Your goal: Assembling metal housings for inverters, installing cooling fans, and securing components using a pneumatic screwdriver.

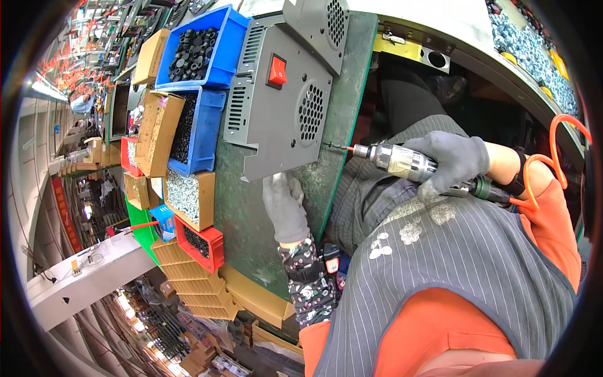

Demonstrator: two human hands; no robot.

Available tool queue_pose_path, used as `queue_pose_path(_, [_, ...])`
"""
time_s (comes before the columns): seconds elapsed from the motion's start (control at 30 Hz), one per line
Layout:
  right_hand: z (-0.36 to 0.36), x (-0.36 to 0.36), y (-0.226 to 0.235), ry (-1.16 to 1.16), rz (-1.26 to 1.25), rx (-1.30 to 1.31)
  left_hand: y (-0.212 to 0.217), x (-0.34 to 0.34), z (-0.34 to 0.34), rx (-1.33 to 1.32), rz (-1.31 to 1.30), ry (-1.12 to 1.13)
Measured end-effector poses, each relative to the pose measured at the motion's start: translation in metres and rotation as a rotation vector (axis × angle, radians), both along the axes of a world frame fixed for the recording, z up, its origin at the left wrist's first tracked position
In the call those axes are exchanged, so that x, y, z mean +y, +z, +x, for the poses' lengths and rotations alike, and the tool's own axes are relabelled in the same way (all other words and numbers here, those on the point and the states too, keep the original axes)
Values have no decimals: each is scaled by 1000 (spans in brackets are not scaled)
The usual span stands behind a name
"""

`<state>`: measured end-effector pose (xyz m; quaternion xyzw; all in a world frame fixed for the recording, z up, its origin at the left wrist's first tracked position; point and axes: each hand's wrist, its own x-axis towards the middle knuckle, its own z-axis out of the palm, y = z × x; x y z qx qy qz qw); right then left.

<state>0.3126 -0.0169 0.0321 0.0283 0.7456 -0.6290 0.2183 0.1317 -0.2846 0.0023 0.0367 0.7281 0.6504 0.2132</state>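
Note:
A grey sheet-metal panel (pixel 264 125) with a red rocker switch (pixel 277 71), slotted vents and a round perforated grille lies on the green bench top. My gloved left hand (pixel 286 207) grips its lower edge, the fingertips partly hidden by the metal. Off to the right, over my lap, my gloved right hand (pixel 449 160) is wrapped around an air screwdriver (pixel 402 161). An orange hose runs from the back of this tool. Its thin bit points left, near the bench edge and apart from the panel. A second grey perforated panel (pixel 320 28) sits at the far end.
Left of the panel stand a blue bin (pixel 227 47) of black rubber-like caps, another blue bin (pixel 207 125) of small black screws, a cardboard box (pixel 205 198) of silver screws and a red bin (pixel 217 245). Silver fasteners (pixel 534 56) lie heaped at the far right. Coiled orange hose (pixel 553 157) hangs right.

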Motion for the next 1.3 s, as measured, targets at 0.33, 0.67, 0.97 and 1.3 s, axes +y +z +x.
queue_pose_path(0.33, [-16,-8,-22,-23,-94,8,-40,31,-17,194,38,167])
queue_pose_path(0.67, [-22,-2,-18,12,-25,44,-1,17,-26,-197,499,-18])
queue_pose_path(0.97, [-13,-4,-14,108,-52,39,2,-19,-26,-639,803,-59])
queue_pose_path(1.3, [-31,-20,0,182,-30,83,4,-19,5,-511,643,-94])
